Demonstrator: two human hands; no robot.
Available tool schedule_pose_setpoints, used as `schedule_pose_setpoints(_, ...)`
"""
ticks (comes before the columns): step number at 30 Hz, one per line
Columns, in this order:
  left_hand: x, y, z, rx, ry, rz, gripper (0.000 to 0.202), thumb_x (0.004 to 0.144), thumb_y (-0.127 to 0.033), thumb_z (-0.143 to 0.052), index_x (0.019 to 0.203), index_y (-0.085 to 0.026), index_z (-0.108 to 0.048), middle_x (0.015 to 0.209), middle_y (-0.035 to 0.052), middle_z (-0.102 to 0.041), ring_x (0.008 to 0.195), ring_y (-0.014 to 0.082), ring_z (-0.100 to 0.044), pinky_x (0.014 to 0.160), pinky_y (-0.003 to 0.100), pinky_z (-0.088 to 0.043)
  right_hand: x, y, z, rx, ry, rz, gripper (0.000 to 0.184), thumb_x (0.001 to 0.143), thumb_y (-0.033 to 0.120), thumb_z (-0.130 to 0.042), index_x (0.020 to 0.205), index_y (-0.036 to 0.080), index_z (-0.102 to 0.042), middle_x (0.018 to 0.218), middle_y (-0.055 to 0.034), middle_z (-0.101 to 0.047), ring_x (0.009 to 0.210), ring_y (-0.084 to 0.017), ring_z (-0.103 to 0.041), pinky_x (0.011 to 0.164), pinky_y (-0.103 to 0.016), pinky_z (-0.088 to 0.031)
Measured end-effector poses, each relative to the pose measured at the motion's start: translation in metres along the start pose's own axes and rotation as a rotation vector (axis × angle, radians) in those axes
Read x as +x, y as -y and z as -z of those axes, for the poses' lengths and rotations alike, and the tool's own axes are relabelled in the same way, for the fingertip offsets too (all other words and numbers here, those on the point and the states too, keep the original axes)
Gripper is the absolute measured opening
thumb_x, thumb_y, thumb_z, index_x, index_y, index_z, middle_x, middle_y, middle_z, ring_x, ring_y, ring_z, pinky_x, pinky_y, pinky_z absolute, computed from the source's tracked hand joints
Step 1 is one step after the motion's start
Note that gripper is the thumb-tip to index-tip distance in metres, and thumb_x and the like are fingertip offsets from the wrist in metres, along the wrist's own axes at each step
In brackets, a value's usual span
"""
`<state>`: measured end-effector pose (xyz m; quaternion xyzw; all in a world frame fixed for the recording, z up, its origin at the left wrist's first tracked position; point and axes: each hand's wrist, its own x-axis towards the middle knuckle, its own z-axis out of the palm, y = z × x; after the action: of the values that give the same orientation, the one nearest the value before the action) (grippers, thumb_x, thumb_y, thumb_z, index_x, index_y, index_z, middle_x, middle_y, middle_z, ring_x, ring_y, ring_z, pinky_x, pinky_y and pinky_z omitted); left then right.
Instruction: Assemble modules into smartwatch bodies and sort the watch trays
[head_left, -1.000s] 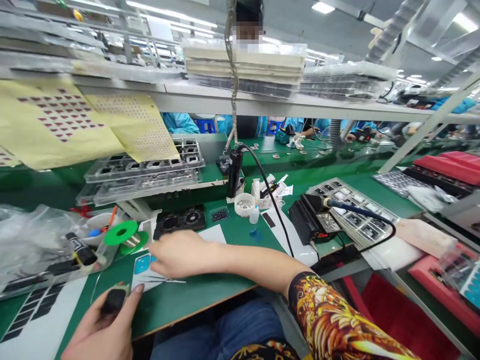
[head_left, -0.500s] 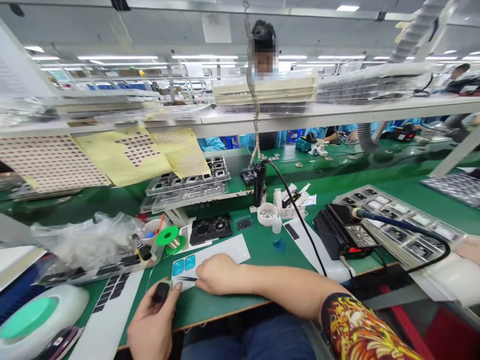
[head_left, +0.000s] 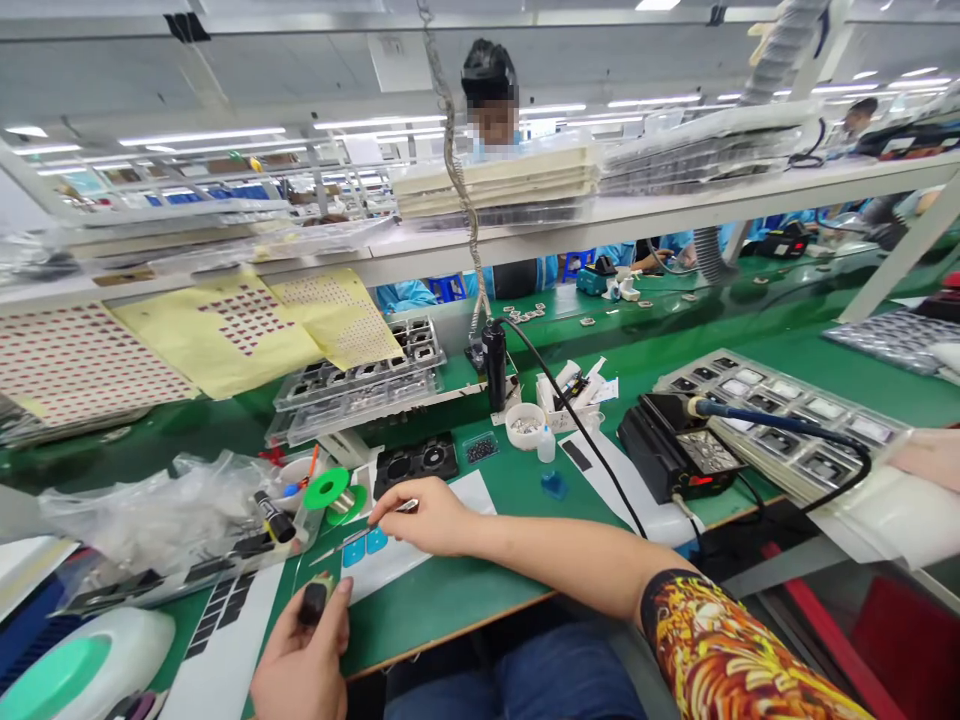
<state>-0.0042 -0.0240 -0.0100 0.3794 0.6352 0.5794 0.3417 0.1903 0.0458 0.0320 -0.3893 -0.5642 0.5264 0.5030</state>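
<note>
My left hand (head_left: 304,655), low on the left, is closed around a small dark block-like part (head_left: 313,602) with a paler edge on top; its exact kind I cannot make out. In my right hand (head_left: 424,515) is a pair of thin metal tweezers (head_left: 352,538), their tips pointing left, over or near the blue stickers. Two blue rounded-square stickers (head_left: 376,541) lie on a white sheet (head_left: 409,567), partly covered by the right hand and tweezers. Whether the tips hold anything is too small to see.
Around the green bench stand a green solder spool (head_left: 328,489), a black molded tray (head_left: 416,457), a white dish (head_left: 526,425) and a black soldering station (head_left: 664,450). A tray of parts (head_left: 780,405) is at right. A person (head_left: 491,100) is behind the shelf.
My right hand has lifted away from my left hand, up and slightly left over the blue stickers, with the tweezers in it. The left hand keeps its dark part. The view has shifted slightly.
</note>
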Motion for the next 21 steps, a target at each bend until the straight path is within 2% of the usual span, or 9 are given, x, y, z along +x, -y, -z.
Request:
schedule_pose_setpoints(2,-0.002,-0.003,0.000,0.014,0.006,-0.017,0.066,0.068,-0.068,-0.097,0.098,-0.016,-0.071,0.064,-0.0038,-0.054,0.057,0.0122,-0.045,0.051,0.024,-0.036,0.000,0.007,0.000,0.124,-0.038,-0.056,0.013,0.077,0.021,-0.083,0.090,0.019,-0.083,0.080,0.0025,-0.076,0.064,-0.012,-0.063,0.060,-0.024,-0.048)
schedule_pose_setpoints(5,-0.003,-0.006,0.000,0.025,0.016,-0.025,0.062,0.070,-0.067,-0.096,0.094,-0.016,-0.069,0.063,-0.0038,-0.054,0.057,0.0125,-0.045,0.051,0.024,-0.035,0.000,0.018,0.002,0.273,-0.051,-0.094,0.020,0.065,0.025,-0.088,0.081,0.019,-0.078,0.066,0.0040,-0.070,0.057,-0.013,-0.061,0.054,-0.024,-0.046)
schedule_pose_setpoints(10,-0.005,-0.007,-0.002,-0.003,0.017,-0.019,0.064,0.067,-0.065,-0.099,0.097,-0.016,-0.070,0.065,-0.0039,-0.055,0.059,0.0120,-0.044,0.053,0.023,-0.035,0.004,0.025,0.005,0.427,0.001,-0.184,0.032,0.060,0.033,-0.094,0.080,0.019,-0.073,0.058,0.0038,-0.067,0.052,-0.012,-0.056,0.050,-0.023,-0.039)
schedule_pose_setpoints(12,-0.005,-0.007,-0.003,-0.008,0.011,-0.007,0.066,0.065,-0.065,-0.100,0.100,-0.015,-0.072,0.065,-0.0038,-0.055,0.060,0.0119,-0.044,0.053,0.023,-0.036,0.005,0.023,0.006,0.441,0.027,-0.192,0.034,0.062,0.036,-0.095,0.080,0.019,-0.071,0.057,0.0056,-0.063,0.052,-0.011,-0.051,0.051,-0.024,-0.037)
schedule_pose_setpoints(14,-0.005,-0.007,-0.003,-0.034,0.008,0.020,0.070,0.062,-0.065,-0.101,0.103,-0.015,-0.073,0.065,-0.0043,-0.055,0.061,0.0115,-0.044,0.053,0.022,-0.035,0.004,0.022,0.005,0.328,0.041,-0.158,0.027,0.074,0.037,-0.091,0.080,0.019,-0.071,0.060,0.0067,-0.060,0.055,-0.011,-0.049,0.054,-0.025,-0.037)
schedule_pose_setpoints(17,-0.005,-0.006,-0.004,-0.045,0.003,0.047,0.074,0.059,-0.067,-0.102,0.104,-0.015,-0.074,0.065,-0.0042,-0.055,0.061,0.0112,-0.044,0.053,0.021,-0.036,-0.005,0.021,0.002,-0.117,0.082,0.016,0.017,0.097,0.031,-0.077,0.086,0.019,-0.075,0.070,0.0049,-0.064,0.067,-0.012,-0.055,0.063,-0.025,-0.038)
schedule_pose_setpoints(21,-0.002,-0.002,-0.003,-0.021,-0.007,0.023,0.077,0.058,-0.071,-0.100,0.103,-0.014,-0.074,0.068,-0.0029,-0.058,0.061,0.0116,-0.046,0.053,0.022,-0.039,-0.020,0.017,-0.006,-0.719,0.297,0.293,0.032,0.109,0.033,-0.067,0.080,0.019,-0.068,0.082,0.0010,-0.070,0.080,-0.015,-0.060,0.068,-0.027,-0.033)
